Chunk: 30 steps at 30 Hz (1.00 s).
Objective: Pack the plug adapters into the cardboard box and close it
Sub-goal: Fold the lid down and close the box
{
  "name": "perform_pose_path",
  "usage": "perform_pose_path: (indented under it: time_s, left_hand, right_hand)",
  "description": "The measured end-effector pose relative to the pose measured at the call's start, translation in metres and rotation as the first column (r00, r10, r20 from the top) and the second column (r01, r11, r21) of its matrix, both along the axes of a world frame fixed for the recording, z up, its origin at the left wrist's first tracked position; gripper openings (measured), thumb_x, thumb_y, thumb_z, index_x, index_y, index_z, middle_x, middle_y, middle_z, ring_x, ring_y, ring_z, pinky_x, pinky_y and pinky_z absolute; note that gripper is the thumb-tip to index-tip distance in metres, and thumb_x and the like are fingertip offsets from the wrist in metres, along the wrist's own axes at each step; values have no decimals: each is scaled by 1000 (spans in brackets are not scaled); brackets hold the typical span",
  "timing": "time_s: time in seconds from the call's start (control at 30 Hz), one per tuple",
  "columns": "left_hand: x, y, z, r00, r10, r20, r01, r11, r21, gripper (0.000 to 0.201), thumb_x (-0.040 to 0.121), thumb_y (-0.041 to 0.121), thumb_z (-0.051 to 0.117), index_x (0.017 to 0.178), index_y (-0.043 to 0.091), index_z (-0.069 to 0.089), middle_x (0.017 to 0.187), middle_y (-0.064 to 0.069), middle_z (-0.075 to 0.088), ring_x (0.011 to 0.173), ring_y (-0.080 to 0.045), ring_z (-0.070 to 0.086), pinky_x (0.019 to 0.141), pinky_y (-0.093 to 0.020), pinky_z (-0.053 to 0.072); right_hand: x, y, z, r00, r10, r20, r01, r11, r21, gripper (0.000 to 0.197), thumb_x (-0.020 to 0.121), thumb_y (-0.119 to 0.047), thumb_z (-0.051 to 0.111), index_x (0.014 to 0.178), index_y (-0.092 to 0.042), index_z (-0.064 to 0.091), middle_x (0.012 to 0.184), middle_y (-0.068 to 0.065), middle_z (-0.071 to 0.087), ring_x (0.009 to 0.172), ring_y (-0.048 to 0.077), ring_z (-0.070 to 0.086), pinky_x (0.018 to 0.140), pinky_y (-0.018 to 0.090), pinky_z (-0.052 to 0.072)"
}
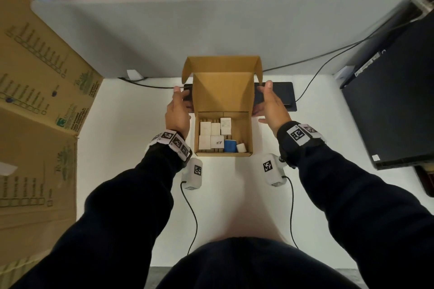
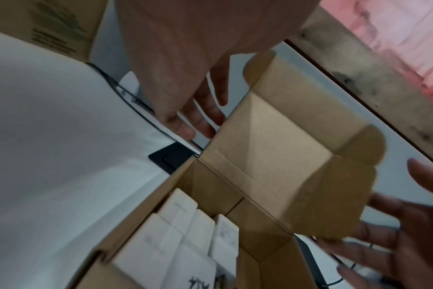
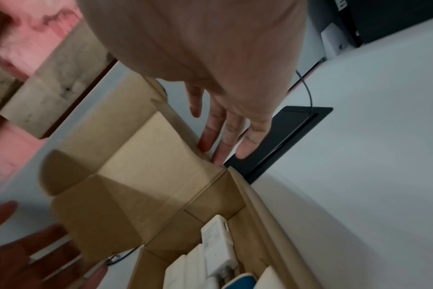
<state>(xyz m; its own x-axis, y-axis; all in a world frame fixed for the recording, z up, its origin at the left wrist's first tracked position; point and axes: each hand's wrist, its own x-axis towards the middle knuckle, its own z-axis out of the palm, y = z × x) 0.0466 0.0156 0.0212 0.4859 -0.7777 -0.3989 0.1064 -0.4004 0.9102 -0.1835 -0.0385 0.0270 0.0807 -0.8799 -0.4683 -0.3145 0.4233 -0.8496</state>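
The small cardboard box (image 1: 223, 154) sits mid-table with its lid (image 1: 222, 91) standing upright and its side flaps folded forward. Several white plug adapters (image 1: 216, 141) and one blue adapter (image 1: 230, 145) are packed inside. My left hand (image 1: 179, 105) is at the lid's left edge with its fingers straight. My right hand (image 1: 270, 103) mirrors it at the right edge, fingers straight too. In the left wrist view the left hand's fingers (image 2: 198, 117) lie beside the lid (image 2: 284, 156). In the right wrist view the right hand's fingers (image 3: 225, 136) touch the lid (image 3: 141, 176) near its hinge.
Large printed cartons (image 1: 35, 101) stand along the left. At the right is a black computer case (image 1: 399, 101). A black cable hatch (image 1: 285, 96) lies behind the box, with cables running along the grey partition (image 1: 211, 30).
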Motion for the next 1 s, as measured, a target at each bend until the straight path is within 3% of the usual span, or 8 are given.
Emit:
perform_pose_path:
  time_s: [0.13,0.23,0.37,0.47,0.6,0.7,0.87,1.0]
  left_hand:
    - [8,22,-11,990,-55,-127,65,995,74,71,97,69,11,113,31,68,106,1,71,107,-20,62,112,-53,31]
    - [17,38,-22,979,-127,-159,153,975,162,74,94,75,15,119,31,70,111,-6,74,117,-24,59,111,-53,24]
    - [18,46,-34,906,-397,145,358,904,234,27,85,58,58,103,42,71,108,5,75,108,-18,66,106,-46,44]
    - [15,52,-41,811,-510,286,414,846,336,51,77,58,73,124,42,63,111,3,68,107,-19,65,100,-41,51]
    - [9,70,-49,829,-529,183,427,809,405,75,78,63,71,143,42,40,113,-2,65,103,-24,64,78,-40,61]
    - [-2,84,-56,885,-421,200,297,840,454,65,78,66,69,122,23,49,110,-9,62,92,-27,66,57,-40,63]
    - [-12,101,-80,901,-333,277,206,892,402,67,66,82,63,73,16,66,77,-7,72,76,-28,73,72,-45,62]
    - [-17,113,-86,951,-276,140,210,907,365,58,72,66,72,59,10,68,68,-6,75,72,-27,76,73,-43,63]
  right_hand:
    - [-16,15,2,996,84,18,-86,985,150,88,87,-80,4,128,-28,62,105,13,72,103,28,67,99,50,45]
    - [-25,26,-3,993,120,15,-120,968,221,82,83,-86,19,125,-32,64,110,9,72,105,27,66,96,48,47]
    - [-29,41,-15,979,196,-53,-185,969,162,62,70,-68,71,121,-35,61,117,5,68,106,25,66,92,43,55]
    - [-29,53,-25,956,264,-130,-240,954,179,73,78,-48,80,139,-33,44,118,8,64,104,26,66,82,39,57]
    - [-33,68,-37,951,247,-188,-182,934,307,67,84,-53,72,137,-22,45,117,11,67,93,28,72,82,43,61]
    - [-38,83,-44,964,228,-138,-164,916,367,49,92,-46,66,122,-8,61,110,14,71,91,30,73,87,46,60]
    - [-38,98,-52,985,90,-147,-34,936,350,35,95,-36,65,105,-2,68,110,16,71,98,31,70,84,43,61]
    - [-31,99,-48,963,26,-270,86,914,397,40,95,-40,62,108,-2,63,106,15,70,92,31,71,77,42,63]
